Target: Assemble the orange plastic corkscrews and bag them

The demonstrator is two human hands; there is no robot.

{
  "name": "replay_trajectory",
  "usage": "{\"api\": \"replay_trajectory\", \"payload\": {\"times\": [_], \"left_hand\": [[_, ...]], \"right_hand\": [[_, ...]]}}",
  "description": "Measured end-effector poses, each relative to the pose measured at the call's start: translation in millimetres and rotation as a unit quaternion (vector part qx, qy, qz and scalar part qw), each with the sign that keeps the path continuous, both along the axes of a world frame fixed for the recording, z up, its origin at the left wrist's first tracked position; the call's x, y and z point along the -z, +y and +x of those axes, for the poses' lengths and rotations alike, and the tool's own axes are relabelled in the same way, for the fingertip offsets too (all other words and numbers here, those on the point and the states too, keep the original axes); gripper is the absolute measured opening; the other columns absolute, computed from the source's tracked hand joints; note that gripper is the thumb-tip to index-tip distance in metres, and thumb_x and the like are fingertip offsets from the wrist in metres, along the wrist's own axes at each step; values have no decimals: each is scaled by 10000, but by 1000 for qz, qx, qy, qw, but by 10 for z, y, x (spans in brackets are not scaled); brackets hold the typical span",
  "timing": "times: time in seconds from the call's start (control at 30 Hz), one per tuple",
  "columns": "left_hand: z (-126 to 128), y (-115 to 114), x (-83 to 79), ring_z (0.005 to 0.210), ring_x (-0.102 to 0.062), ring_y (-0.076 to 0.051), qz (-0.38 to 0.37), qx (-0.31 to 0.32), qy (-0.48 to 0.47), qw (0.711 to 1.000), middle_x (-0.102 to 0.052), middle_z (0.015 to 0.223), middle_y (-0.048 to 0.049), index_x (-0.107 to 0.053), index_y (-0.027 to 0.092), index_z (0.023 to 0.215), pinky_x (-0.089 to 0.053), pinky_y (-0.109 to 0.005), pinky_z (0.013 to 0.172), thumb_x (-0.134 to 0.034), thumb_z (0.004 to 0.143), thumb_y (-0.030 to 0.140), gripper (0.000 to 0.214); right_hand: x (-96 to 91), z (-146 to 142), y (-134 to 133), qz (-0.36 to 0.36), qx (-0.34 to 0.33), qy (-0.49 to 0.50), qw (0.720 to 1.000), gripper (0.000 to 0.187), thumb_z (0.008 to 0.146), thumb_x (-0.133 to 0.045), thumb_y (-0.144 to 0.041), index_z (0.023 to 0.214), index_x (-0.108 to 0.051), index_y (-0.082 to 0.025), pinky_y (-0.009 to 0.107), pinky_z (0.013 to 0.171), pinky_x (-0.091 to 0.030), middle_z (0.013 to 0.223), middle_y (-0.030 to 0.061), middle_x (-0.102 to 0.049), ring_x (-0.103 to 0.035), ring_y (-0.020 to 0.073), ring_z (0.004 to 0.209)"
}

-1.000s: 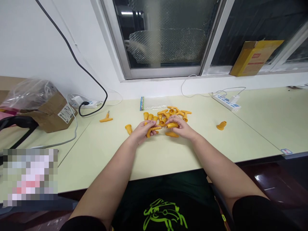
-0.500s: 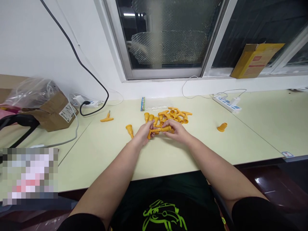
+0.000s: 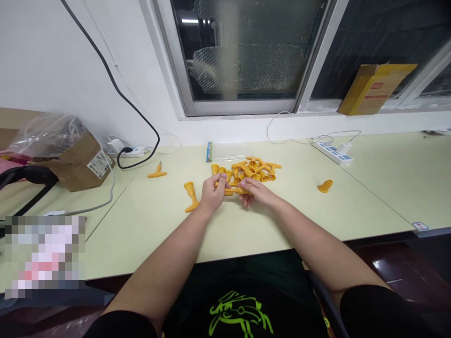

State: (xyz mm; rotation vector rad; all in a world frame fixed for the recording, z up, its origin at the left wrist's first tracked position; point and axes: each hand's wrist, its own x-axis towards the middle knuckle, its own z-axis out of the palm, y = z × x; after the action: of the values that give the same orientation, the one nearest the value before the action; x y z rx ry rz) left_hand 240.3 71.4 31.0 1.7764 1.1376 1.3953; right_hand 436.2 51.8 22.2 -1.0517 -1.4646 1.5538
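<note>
Between my two hands, held level just above the table, is a yellow plastic T-handled piece (image 3: 230, 191) with a ribbed middle. My left hand (image 3: 213, 193) is closed round its handle end, which the fingers mostly hide. My right hand (image 3: 257, 192) grips the other end with thumb and fingers. Left of my left hand lies a similar yellow piece (image 3: 190, 195) with a flared cup at one end and a crossbar at the other. Just beyond my hands, a pile of yellow cups and T-handles (image 3: 259, 170) covers part of the table.
A lone yellow T-handle (image 3: 157, 173) with a metal tip lies to the left, and a single yellow cup (image 3: 325, 186) to the right. A clear plastic bag (image 3: 229, 152) lies behind the pile. Power strips (image 3: 331, 152), cables and a cardboard box (image 3: 77, 162) are around the table (image 3: 366, 202).
My left hand has turned over the handle, its back now facing up. My right fingers have shifted their grip on the held piece. The piece at left now shows its crossbar.
</note>
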Motion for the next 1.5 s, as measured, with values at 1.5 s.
{"api": "replay_trajectory", "payload": {"times": [1.5], "left_hand": [[-97,51,-33,605,-499,-160,27,-75,-34,996,-554,619,-25,-569,215,636,-413,-288,604,-444,1021,541,519]], "right_hand": [[-2,9,-65,240,73,-53,966,417,845,-759,-528,1097,-605,-234,366,766,-604,930,39,-666,-670,199,785]]}}
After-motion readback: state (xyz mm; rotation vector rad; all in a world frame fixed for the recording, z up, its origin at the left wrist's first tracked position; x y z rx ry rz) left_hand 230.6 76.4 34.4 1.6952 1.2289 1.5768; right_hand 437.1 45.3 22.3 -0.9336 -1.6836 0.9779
